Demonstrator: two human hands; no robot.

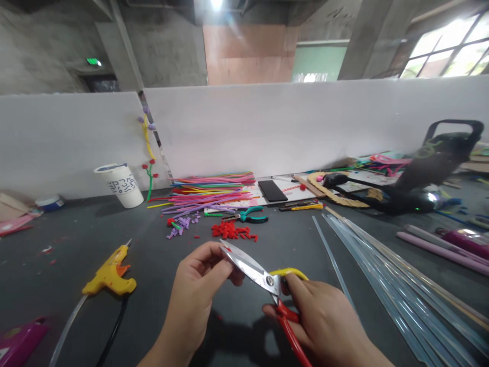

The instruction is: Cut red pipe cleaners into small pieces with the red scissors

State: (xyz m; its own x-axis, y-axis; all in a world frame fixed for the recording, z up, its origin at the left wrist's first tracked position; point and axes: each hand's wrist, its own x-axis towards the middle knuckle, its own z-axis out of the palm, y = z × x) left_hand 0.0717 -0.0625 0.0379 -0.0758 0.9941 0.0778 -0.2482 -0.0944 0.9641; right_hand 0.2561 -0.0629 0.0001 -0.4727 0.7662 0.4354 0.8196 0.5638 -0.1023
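My right hand [323, 311] grips a pair of scissors [248, 265] with one red and one yellow handle. Their silver blades point up and left, to the fingertips of my left hand [200, 285]. Those fingers are pinched together, and a small red piece of pipe cleaner [229, 249] shows between them at the blades; most of it is hidden. Just beyond lies a pile of short red pipe cleaner pieces [231, 230]. Left of that pile are purple pieces [184, 224] with a red and green one among them. Teal-handled pliers [248, 216] lie behind the red pile.
A yellow glue gun [110, 272] with its cord lies at left, a white cup [121, 186] behind it. Long pipe cleaners [214, 191] and a phone [272, 190] lie at the back. Clear glue sticks [393, 285] spread at right, before a black lamp-like device [428, 173].
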